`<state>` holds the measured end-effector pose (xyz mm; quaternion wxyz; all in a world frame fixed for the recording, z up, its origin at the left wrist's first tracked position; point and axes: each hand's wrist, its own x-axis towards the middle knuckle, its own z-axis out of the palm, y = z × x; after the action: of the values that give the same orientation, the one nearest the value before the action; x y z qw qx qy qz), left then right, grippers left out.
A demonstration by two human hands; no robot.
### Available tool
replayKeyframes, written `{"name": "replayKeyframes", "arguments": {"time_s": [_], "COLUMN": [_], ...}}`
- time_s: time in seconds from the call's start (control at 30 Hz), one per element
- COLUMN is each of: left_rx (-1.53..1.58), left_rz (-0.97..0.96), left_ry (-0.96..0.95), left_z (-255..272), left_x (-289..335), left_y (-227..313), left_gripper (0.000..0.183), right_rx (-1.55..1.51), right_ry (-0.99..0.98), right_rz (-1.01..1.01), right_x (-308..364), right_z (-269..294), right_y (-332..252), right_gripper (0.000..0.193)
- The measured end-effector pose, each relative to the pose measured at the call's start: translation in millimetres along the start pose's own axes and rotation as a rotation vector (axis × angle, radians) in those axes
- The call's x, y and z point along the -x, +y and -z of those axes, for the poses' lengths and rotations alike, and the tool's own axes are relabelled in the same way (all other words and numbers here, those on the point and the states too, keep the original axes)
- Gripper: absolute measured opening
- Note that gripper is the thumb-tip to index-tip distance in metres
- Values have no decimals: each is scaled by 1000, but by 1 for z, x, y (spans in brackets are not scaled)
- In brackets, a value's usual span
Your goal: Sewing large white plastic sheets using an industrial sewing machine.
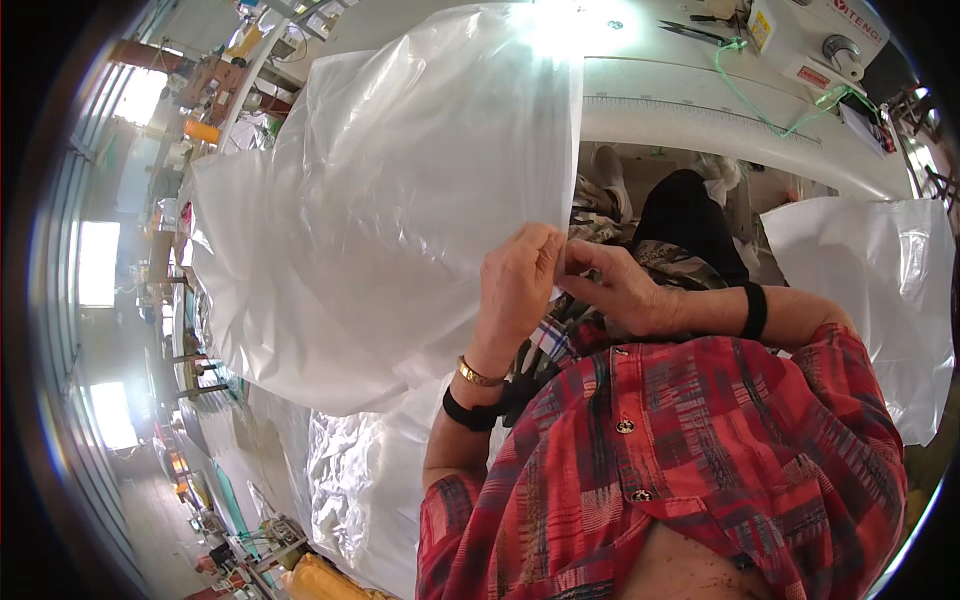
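A large sheet of translucent white plastic [400,200] spreads from the lit sewing table down over my left side. Its straight right edge runs toward my lap. My left hand [520,275] pinches this edge near its lower corner, fingers closed on the plastic. Right beside it, my right hand [615,285] has thumb and forefinger brought together at the same edge. The fingertips of both hands nearly touch, and the bit of plastic between them is mostly hidden.
A sewing machine head [820,40] stands at the far right of the white table [690,105], with scissors [692,33] and green thread [735,85] near it. Another white plastic piece [870,290] hangs at my right. Crumpled clear plastic [345,480] lies lower left.
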<state>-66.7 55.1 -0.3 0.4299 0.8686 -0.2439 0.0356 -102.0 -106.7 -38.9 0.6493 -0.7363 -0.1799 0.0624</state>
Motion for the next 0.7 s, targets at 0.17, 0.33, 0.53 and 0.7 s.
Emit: {"name": "replayKeyframes", "arguments": {"time_s": [0.17, 0.33, 0.53, 0.7], "left_rx": [126, -79, -309, -407], "left_rz": [163, 105, -102, -114], "left_ry": [-55, -12, 62, 60], "left_z": [7, 12, 13, 15], "left_x": [-5, -3, -5, -4], "left_y": [-14, -7, 16, 26], "left_gripper": [21, 18, 7, 9], "right_rx": [162, 621, 1339, 1467], "right_ry": [-58, -275, 73, -135], "right_rz": [231, 286, 542, 384], "right_x": [-5, -43, -124, -171], "right_z": [1, 59, 122, 157], "right_y": [-3, -31, -24, -23], "right_gripper": [13, 21, 28, 19]}}
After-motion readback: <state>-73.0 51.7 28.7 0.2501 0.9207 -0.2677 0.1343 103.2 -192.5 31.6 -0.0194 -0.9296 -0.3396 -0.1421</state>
